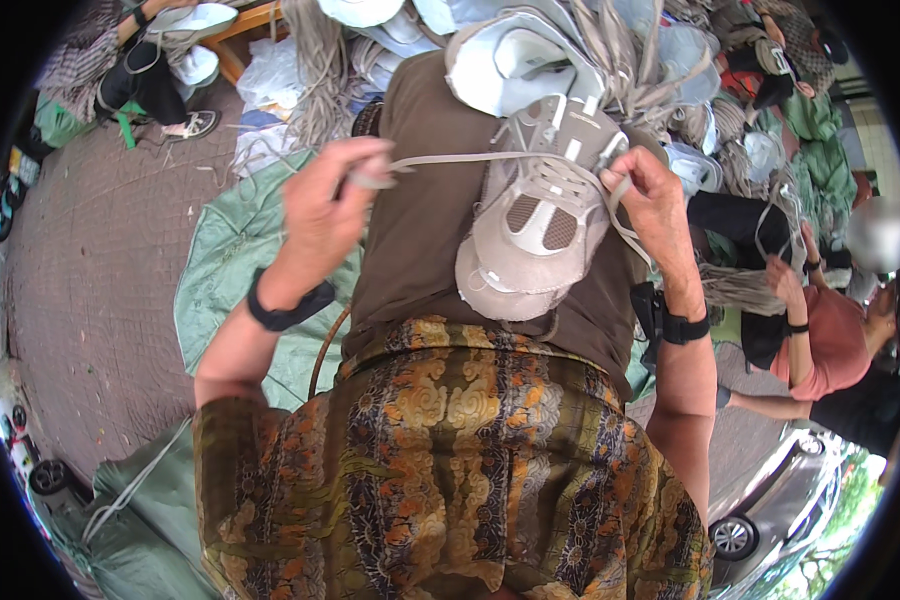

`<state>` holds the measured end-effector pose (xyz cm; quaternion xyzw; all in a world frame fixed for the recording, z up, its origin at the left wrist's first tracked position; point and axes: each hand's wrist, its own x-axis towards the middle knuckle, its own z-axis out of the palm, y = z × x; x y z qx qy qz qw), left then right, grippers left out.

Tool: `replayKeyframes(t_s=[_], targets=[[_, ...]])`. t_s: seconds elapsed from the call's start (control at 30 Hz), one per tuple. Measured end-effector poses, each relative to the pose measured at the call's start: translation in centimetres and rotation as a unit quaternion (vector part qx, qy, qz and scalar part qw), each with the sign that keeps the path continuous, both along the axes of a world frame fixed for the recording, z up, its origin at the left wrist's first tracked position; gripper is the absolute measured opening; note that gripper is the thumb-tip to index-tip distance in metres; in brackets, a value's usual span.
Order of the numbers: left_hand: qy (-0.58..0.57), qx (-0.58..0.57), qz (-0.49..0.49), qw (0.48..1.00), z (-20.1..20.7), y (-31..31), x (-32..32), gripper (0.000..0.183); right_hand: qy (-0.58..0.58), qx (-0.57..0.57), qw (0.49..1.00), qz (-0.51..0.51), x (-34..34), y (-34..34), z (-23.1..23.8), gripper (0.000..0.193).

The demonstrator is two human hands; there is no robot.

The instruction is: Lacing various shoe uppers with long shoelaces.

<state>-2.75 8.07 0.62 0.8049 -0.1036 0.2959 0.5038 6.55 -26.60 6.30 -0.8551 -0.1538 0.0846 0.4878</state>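
Note:
A beige-grey sneaker upper (535, 235) with brown mesh panels lies on my lap, its toe pointing toward me. A pale flat shoelace (470, 159) runs almost level across it, stretched from my left hand to the upper's lacing. My left hand (332, 205) is raised to the left of the upper, fingers closed on the lace and slightly blurred. At the upper's right edge my right hand (650, 200) pinches the lace between thumb and forefinger. A loose length of lace hangs below its fingers.
Bundles of grey laces (320, 70) and several stacked uppers with pale linings (520, 60) lie beyond my knees. Green sheeting (240, 250) spreads at my left. A co-worker in a pink top (835, 345) handles laces at the right; another person (135, 80) sits at far left.

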Motion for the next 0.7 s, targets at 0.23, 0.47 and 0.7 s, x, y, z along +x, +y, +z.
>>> replayKeyframes(t_s=[0.23, 0.47, 0.7], targets=[[-0.036, -0.024, -0.113, 0.993, 4.4, -6.2, 4.5, 0.011, -0.137, -0.098, 0.986, -0.005, -1.8, 0.2, 2.3, 0.016], [-0.077, 0.036, -0.131, 0.988, 4.2, -7.6, 3.9, 0.013, -0.26, -0.12, 0.955, 0.072, -4.9, 3.8, 4.8, 0.02], [-0.117, 0.022, -0.171, 0.978, 3.9, -9.1, 2.9, 0.026, -0.354, -0.149, 0.913, 0.14, -4.6, 6.5, 2.9, 0.006]])
